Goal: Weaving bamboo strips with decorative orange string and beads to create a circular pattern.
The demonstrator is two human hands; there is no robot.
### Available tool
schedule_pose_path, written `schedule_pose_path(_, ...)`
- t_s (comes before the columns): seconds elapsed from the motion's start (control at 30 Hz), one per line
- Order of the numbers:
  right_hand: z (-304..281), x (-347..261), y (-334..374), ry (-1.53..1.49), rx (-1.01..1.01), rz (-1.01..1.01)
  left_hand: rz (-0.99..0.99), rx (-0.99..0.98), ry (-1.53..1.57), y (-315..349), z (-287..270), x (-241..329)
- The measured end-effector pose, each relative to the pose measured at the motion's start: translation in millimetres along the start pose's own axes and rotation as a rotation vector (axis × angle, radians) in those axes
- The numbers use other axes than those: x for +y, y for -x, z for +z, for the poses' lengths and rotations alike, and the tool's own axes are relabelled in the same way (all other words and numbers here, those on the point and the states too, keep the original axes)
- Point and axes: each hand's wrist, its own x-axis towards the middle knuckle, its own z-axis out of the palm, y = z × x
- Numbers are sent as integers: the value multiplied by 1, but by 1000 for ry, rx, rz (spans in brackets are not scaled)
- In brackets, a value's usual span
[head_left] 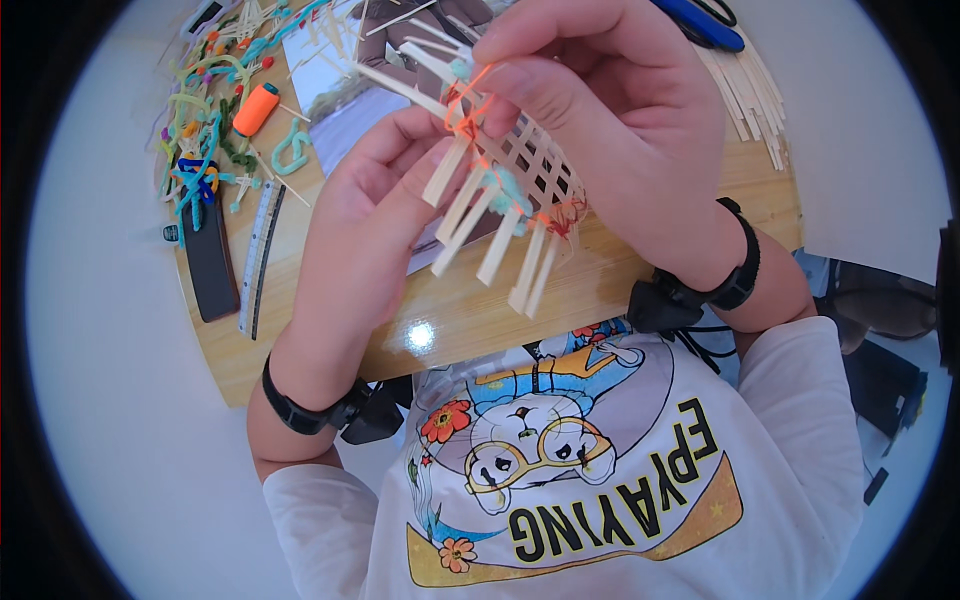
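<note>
A lattice woven from pale wooden strips (528,163) is held up over the near part of the table. Bright orange cord (463,112) winds between the strip ends along its edge, with tufts of mint-green fuzzy material (505,192) beside it. My left hand (372,200) grips the lattice by its left side, fingers bent behind the strips. Thumb and index finger of my right hand (620,125) are pinched together at the orange cord near the upper end. The right hand's other fingers are partly hidden behind the lattice.
Colourful pipe cleaners (215,110) and beads are heaped at the far left, beside an orange spool (257,109). Nearer lie a dark phone (212,265) and a clear ruler (262,255). Loose wooden strips (745,95) and blue-handled scissors (705,22) are at the right; a printed sheet (365,125) lies beneath my hands.
</note>
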Motion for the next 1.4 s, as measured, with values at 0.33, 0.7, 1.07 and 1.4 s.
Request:
schedule_pose_path(0.33, 0, -3, 0, -26, 2, -8, -70, -101, 94, -5, -15, 5)
schedule_pose_path(0.7, 20, -36, 47, -152, -322, 97, -37, -137, 78, 41, -3, 30)
schedule_pose_path(1.07, 46, -32, 55, -446, -215, 100, 102, -310, -167, 39, -20, 31)
schedule_pose_path(1.4, 2, -28, 33, -160, -850, 263, 188, -407, 62, 32, -18, 25)
